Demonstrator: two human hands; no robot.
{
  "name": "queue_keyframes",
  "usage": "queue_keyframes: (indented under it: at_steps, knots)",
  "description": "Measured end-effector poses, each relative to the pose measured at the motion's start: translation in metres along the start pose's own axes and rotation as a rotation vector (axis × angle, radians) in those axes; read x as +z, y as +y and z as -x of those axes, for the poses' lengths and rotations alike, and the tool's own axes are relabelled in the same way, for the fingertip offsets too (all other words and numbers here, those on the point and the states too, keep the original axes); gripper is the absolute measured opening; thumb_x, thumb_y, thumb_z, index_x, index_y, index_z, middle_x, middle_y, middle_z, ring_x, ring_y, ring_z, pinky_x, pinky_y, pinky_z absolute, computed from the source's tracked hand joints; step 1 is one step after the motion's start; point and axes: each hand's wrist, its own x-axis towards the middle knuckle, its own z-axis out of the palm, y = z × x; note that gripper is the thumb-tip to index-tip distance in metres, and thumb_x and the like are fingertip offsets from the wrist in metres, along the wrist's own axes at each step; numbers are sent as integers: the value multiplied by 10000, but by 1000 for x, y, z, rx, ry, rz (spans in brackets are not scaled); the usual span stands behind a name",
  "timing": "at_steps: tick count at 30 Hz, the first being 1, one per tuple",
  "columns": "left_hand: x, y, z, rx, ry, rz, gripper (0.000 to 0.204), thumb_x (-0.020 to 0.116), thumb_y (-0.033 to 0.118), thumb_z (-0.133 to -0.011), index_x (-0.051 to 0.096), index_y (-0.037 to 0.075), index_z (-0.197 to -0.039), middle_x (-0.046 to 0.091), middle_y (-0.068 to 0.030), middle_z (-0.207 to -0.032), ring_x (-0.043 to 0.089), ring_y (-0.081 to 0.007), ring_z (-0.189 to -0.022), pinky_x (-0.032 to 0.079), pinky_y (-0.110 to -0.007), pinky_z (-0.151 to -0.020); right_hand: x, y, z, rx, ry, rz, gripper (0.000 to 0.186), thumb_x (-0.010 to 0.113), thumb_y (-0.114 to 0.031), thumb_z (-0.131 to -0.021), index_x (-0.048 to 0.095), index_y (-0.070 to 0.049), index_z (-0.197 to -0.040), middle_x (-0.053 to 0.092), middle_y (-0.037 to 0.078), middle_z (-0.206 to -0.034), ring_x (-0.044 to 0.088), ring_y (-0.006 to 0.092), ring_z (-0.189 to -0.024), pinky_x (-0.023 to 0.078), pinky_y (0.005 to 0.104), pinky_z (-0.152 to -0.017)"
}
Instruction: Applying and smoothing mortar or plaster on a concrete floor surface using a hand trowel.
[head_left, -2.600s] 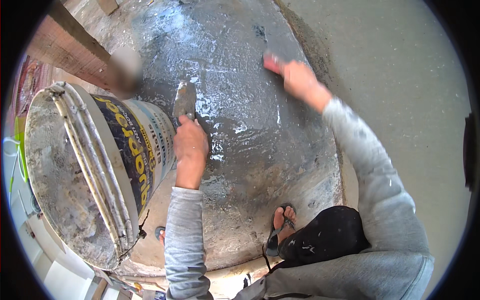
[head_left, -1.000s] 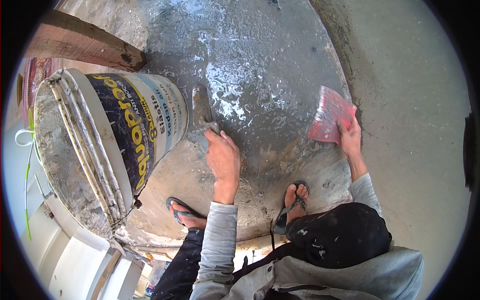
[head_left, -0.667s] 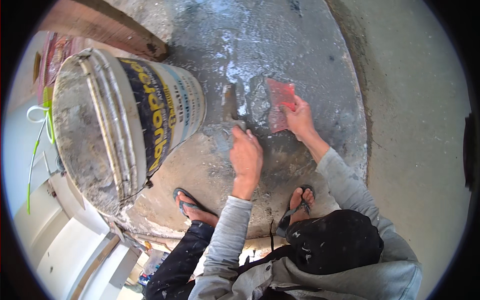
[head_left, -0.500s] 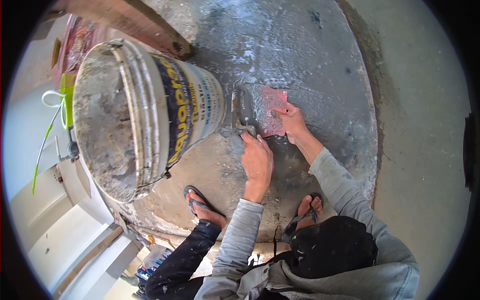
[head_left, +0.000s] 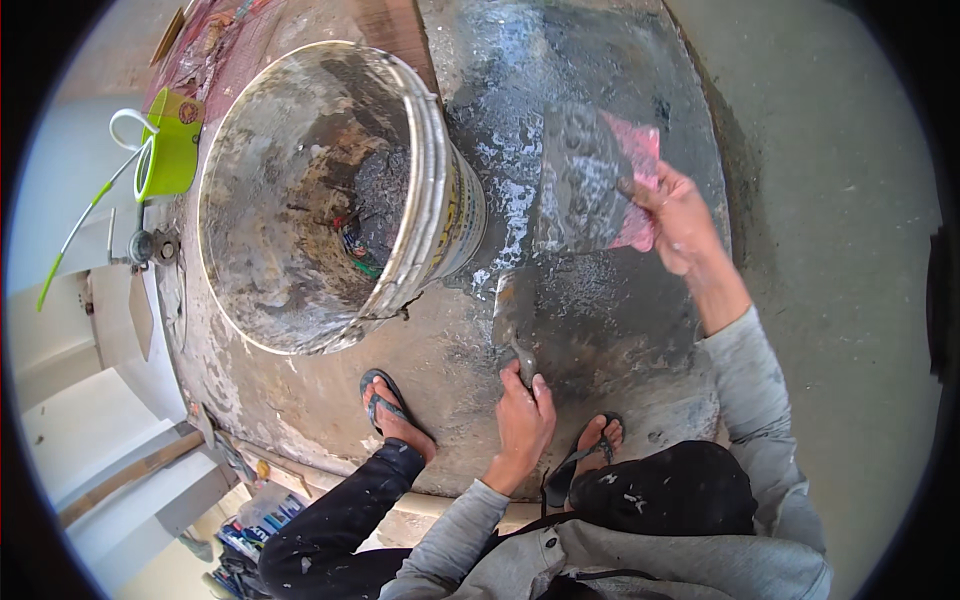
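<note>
My left hand (head_left: 525,425) is closed round the handle of a grey, paste-smeared trowel (head_left: 524,362), whose blade tilts up away from me over the wet floor. My right hand (head_left: 688,222) pinches the right edge of a thin pink sheet (head_left: 640,145). Grey wet paste covers most of the sheet's left part. It is raised over the wet grey patch, beyond the trowel and apart from it. Just left of the sheet stands a large white bucket (head_left: 300,300), its inside caked with grey residue and some coloured scraps at the bottom.
A wooden plank (head_left: 400,35) lies behind the bucket. At the far left are a lime-green container (head_left: 175,140) and a white-and-green hose-like piece (head_left: 75,240). A raised slab edge (head_left: 735,160) runs along the right. My sandalled feet (head_left: 395,410) are near the bucket.
My right hand has carried the sheet up and to the right. My left hand has drawn the trowel back toward me, away from the sheet. The view has shifted, showing more of the bucket's inside.
</note>
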Motion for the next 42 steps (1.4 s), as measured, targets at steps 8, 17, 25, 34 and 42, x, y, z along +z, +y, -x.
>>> queue_keyframes:
  at_steps: [8, 17, 25, 34, 42]
  knots:
    - [-31, -11, 13, -107, 11, 10, 342, 456, 173, -928, 385, -50, -1178, 605, -297, -808, 594, -472, -750, 444, -512, -653, 162, -117, 35, -284, -284, 369, 291, 584, -68, -863, 572, 43, -1132, 666, 101, -904, 664, 165, -780, 541, 271, -690]
    - [-50, -37, 30, -176, -7, -1, 373, 452, 233, -928, 393, -42, -1172, 614, -317, -820, 595, -492, -782, 455, -540, -707, 312, -97, 52, -1140, -371, 1201, 172, 499, -15, -738, 582, 71, -862, 587, 317, -723, 619, 432, -738, 502, 472, -621]
    - [-72, -72, 58, -271, 37, -33, 378, 455, 262, -922, 394, -16, -1171, 621, -302, -794, 603, -484, -746, 465, -553, -700, 182, -134, 108, -1222, -120, 1288, 331, 449, -40, -958, 532, -8, -1277, 547, 141, -1296, 478, 181, -1238, 363, 302, -1041]
    - [-63, -107, 56, -313, 70, -59, 374, 458, 261, -919, 402, -6, -1175, 621, -305, -799, 604, -484, -753, 460, -556, -714, 79, 42, -42, -626, -239, 1906, 253, 425, -41, -852, 506, -126, -1076, 628, 212, -878, 607, 411, -848, 459, 513, -694]
    - [-71, -116, 84, -402, 28, -106, 398, 457, 269, -916, 412, -21, -1185, 613, -331, -867, 594, -498, -838, 450, -543, -756, 58, 138, -75, -703, -623, 1902, 358, 435, -47, -831, 583, -115, -1149, 655, 182, -917, 630, 367, -871, 505, 463, -750]
